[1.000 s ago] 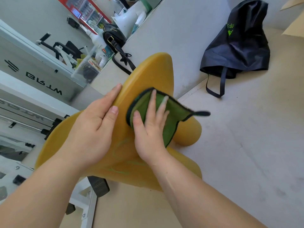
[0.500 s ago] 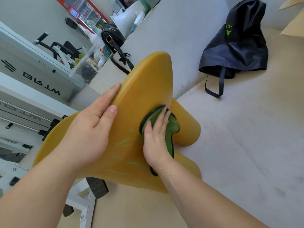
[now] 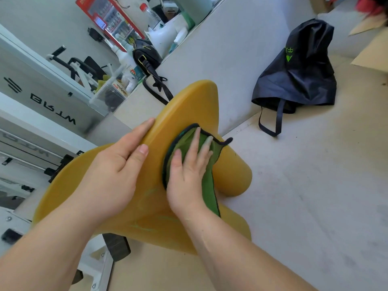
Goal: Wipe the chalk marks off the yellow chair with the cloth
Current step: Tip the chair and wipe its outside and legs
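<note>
The yellow chair [image 3: 195, 103] fills the middle of the view, its flat seat tilted toward me. Faint green chalk marks [image 3: 147, 224] show on the seat below my hands. A green cloth with a dark edge [image 3: 184, 139] lies spread on the seat. My right hand [image 3: 189, 171] presses flat on the cloth with straight fingers. My left hand [image 3: 113, 171] rests on the seat's left side, its fingers extended along the edge and the thumb laid on the surface.
A black bag [image 3: 298, 74] sits on the pale floor [image 3: 315, 196] at the right, against the white wall. A black handbag [image 3: 147, 57], bottles and a clear box lie on the ledge behind the chair. White machine frames [image 3: 37, 95] stand at the left.
My right hand slid the cloth down and right across the seat, then back up toward the middle; the chalk marks look fainter. My left hand stayed where it was.
</note>
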